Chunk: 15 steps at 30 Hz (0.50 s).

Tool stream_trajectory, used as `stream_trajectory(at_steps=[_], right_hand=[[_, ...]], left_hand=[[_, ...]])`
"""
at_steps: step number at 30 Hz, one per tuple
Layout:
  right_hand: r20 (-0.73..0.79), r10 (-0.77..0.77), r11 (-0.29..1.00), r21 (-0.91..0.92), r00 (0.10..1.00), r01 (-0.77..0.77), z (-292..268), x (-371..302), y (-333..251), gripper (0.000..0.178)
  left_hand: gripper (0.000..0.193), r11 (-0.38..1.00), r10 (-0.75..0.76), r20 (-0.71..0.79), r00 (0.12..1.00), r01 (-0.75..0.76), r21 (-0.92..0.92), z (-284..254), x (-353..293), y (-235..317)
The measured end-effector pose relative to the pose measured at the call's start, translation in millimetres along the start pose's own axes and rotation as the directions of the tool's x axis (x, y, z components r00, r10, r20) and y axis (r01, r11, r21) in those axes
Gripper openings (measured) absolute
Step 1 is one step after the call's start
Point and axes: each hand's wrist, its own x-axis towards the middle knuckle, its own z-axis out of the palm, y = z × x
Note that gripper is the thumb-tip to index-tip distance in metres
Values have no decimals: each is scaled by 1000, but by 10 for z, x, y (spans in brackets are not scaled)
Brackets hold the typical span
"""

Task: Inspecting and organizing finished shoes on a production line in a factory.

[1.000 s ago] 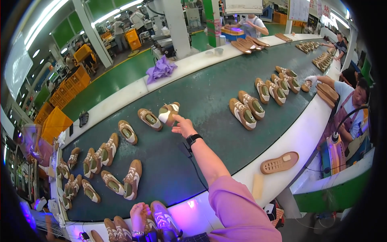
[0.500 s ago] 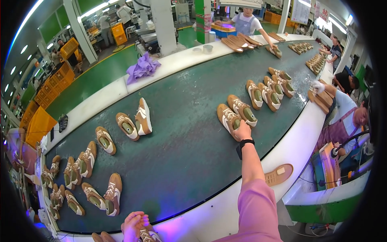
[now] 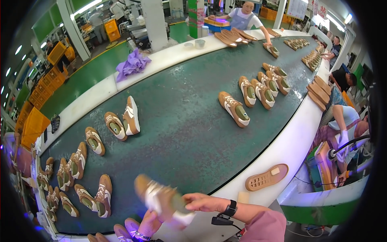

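A tan and white lace-up sneaker (image 3: 155,195), smeared by motion, is held tilted over the near edge of the green belt. My right hand (image 3: 205,202) pinches its heel collar, thumb and fingers closed, a dark band round the wrist. From below, my left hand (image 3: 150,222) grips the side of the same sneaker, its fingers partly hidden behind it. Beside my left hand, sneakers (image 3: 131,226) stand on the white ledge. A lone tan sneaker (image 3: 234,109) lies farther up the belt. To the right of my hands, a tan rubber outsole (image 3: 258,183) rests on the ledge.
Several more sneakers stand on the belt (image 3: 169,121) at left and far right. A purple cloth (image 3: 133,64) lies on the far ledge. Across the belt, a co-worker (image 3: 244,20) touches a shoe. Another person (image 3: 344,121) sits at right by stacked outsoles (image 3: 318,92).
My right hand has lifted the nearest sneaker of the pair off the belt and brought it back left toward me. My left hand, earlier holding nothing, now grips it too.
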Motion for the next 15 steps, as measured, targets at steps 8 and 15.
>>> stream_trajectory(at_steps=[8, 15], right_hand=[[-215, -968, 137, -887, 132, -440, -2128, 158, -2071, 53], [-656, -730, 383, -624, 191, -682, -3004, 20, -2387, 76]], left_hand=[[75, 993, -84, -11, 996, 83, -80, -393, 681, -145], [75, 977, -57, -96, 994, 36, -212, -784, 866, -101]])
